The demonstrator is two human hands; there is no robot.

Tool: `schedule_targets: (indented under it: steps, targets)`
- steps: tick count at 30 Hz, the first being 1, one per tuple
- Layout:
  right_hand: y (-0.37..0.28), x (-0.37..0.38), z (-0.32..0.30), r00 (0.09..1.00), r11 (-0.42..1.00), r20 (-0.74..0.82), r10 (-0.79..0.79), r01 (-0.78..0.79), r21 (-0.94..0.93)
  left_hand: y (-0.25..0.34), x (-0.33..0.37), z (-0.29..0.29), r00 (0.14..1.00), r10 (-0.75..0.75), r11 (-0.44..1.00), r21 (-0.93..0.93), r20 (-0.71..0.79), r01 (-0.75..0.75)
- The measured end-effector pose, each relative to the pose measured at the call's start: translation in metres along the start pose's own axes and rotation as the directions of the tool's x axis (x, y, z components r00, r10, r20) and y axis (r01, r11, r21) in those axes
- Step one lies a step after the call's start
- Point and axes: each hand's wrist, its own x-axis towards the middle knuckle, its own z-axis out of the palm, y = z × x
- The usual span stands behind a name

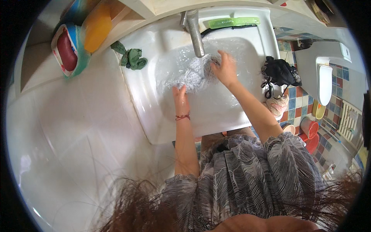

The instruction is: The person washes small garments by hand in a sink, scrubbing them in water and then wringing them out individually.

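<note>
Head cam shows wht dotted cloth (194,73) crumpled in water (167,69), R hand (226,69) grip spread, L hand (181,100) grip unclear

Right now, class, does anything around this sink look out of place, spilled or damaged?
Mildly untidy, yes: the black clothing sits bunched in a heap at the right edge of the sink, and the green cloth lies crumpled at its left edge. Nothing looks plainly spilled or damaged.

No lettering can be read anywhere. The white, blue and green packet (82,49) at ten o'clock is marked in red (the marks are too small to be made out as words).
</note>
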Motion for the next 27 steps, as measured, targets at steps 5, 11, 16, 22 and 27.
schedule_targets:
  steps: [5,11,16,22,27]
  targets:
    - [-0.020,-0.038,-0.014,0.905,0.964,0.413,-0.101,0.192,-0.185,-0.014,0.014,0.005,0.923,0.280,0.753,0.535,0.266,-0.383]
    - [0.079,-0.045,0.042,0.814,0.871,0.526,-0.245,0.423,-0.249,-0.025,0.035,-0.012,0.924,0.210,0.126,0.928,0.320,-0.350]
    - [0.026,0.018,-0.057,0.757,0.960,0.653,-0.010,-0.176,0.219,0.056,0.001,-0.012,0.973,0.143,0.295,0.930,0.182,-0.217]
    - [-0.035,0.053,-0.140,0.785,0.827,0.615,-0.076,-0.295,0.478,0.136,-0.034,-0.016,0.968,0.121,0.516,0.819,0.220,-0.251]
    - [-0.063,0.071,-0.171,0.836,0.914,0.533,-0.131,-0.107,0.392,0.185,-0.057,-0.026,0.954,0.238,0.828,0.475,0.184,-0.298]
